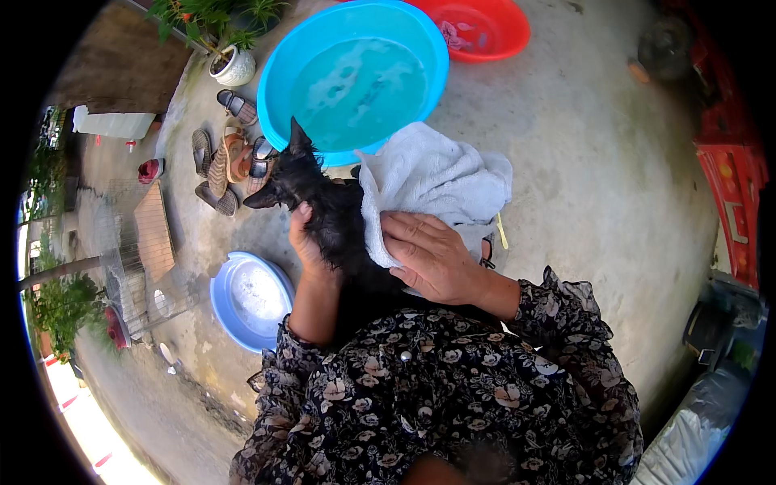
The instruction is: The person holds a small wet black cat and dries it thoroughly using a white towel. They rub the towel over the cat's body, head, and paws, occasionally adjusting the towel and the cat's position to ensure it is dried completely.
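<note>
A small black animal [336, 212] with upright pointed ears and damp-looking fur is on my lap, its head turned to the left. My left hand [312, 239] grips it around the neck and chest, thumb up near its cheek. Over the animal's back and side lies a white terry towel [433, 176]. My right hand [424, 251] presses on the towel's near edge against the fur, with the fingertips tucked under a fold. The animal's legs and lower body are hidden by the towel and my arms.
Beyond the animal stands a large blue basin [364, 91] of soapy water. A red basin [485, 30] sits behind it, and a small blue basin [254, 300] with suds is at left. Several shoes [227, 160], a potted plant [233, 63] and a wire cage [151, 242] line the left side.
</note>
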The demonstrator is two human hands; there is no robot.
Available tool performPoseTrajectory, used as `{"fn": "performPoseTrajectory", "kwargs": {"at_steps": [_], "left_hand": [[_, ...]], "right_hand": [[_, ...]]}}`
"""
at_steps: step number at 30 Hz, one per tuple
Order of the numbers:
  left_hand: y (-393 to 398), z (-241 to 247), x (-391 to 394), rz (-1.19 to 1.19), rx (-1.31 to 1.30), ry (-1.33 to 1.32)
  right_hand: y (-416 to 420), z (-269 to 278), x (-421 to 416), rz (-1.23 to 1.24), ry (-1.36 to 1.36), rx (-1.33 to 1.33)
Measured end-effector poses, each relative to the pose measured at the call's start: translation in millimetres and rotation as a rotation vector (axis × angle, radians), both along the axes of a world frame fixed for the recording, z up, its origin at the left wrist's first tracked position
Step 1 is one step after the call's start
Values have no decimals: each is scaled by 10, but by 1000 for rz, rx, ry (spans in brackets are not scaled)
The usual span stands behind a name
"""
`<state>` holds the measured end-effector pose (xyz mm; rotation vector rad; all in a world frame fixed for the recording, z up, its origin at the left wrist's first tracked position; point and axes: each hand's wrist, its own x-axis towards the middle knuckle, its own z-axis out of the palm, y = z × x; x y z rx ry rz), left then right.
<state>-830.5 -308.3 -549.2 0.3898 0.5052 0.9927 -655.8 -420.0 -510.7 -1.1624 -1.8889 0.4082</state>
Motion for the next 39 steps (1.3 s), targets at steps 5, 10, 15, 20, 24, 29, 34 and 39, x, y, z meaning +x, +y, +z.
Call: {"fn": "performPoseTrajectory", "kwargs": {"at_steps": [5, 10, 15, 20, 24, 29, 34, 39], "left_hand": [[18, 33, 11, 68, 2, 85], [12, 53, 20, 54, -9, 70], [-18, 19, -22, 36, -8, 17], [0, 16, -16, 19, -24, -28], [31, -31, -61, 12, -44, -92], [9, 63, -5, 30, -54, -113], [15, -69, -52, -11, -14, -80], [-28, -47, -4, -12, -37, 13]], "right_hand": [[113, -292, 404, -200, -128, -151], [12, -457, 535, -284, 603, -473], [-290, -16, 336, -109, 623, -285], [17, -23, 224, -14, -255, -124], [327, -226, 390, -128, -75, -150], [358, -344, 351, -189, 601, -371], [-142, -293, 193, -252, 153, -104], [-148, -36, -2, 5, 144, -47]]}}
